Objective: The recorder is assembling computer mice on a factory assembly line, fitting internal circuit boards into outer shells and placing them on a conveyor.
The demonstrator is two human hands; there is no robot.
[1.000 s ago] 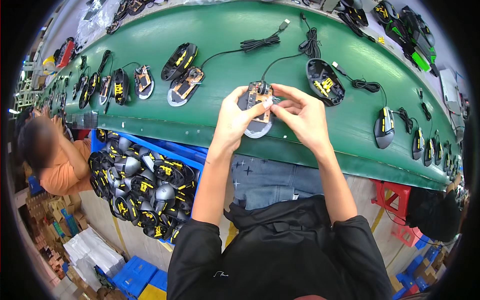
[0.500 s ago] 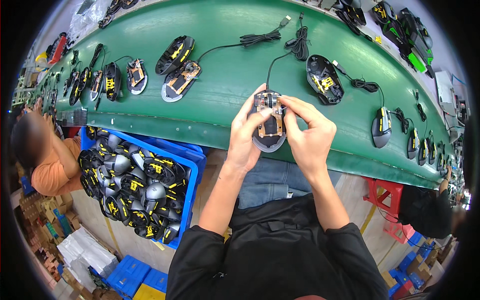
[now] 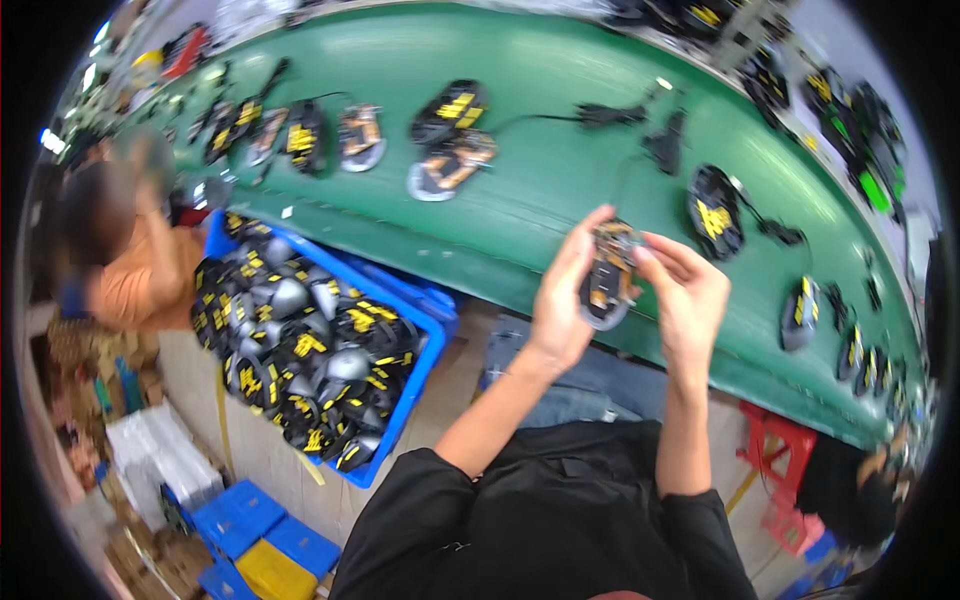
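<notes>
An opened computer mouse base [image 3: 607, 290], with its circuit board bare and a pale rounded rim, is held over the near side of the green bench. My left hand [image 3: 560, 300] wraps around its left side. The fingertips of my right hand [image 3: 690, 300] are pinched together against its upper right edge; whether a small part is between them is blurred. The mouse's black cable leads away to a tied bundle [image 3: 664, 142]. Right of my hands lies a black upper shell [image 3: 716, 214] with yellow parts. Another opened base [image 3: 452, 168] and its shell [image 3: 449, 112] rest to the left.
The green bench [image 3: 540, 180] carries several more mice and cables on both sides. A blue crate [image 3: 412, 385] full of black, grey and yellow shells stands at its near edge. A co-worker in an orange top [image 3: 150, 275] sits left; a red stool [image 3: 775, 440] stands right.
The view has swung, so the bench and crate appear tilted and shifted right. Both hands still hold the mouse base; motion blurs the picture now.
</notes>
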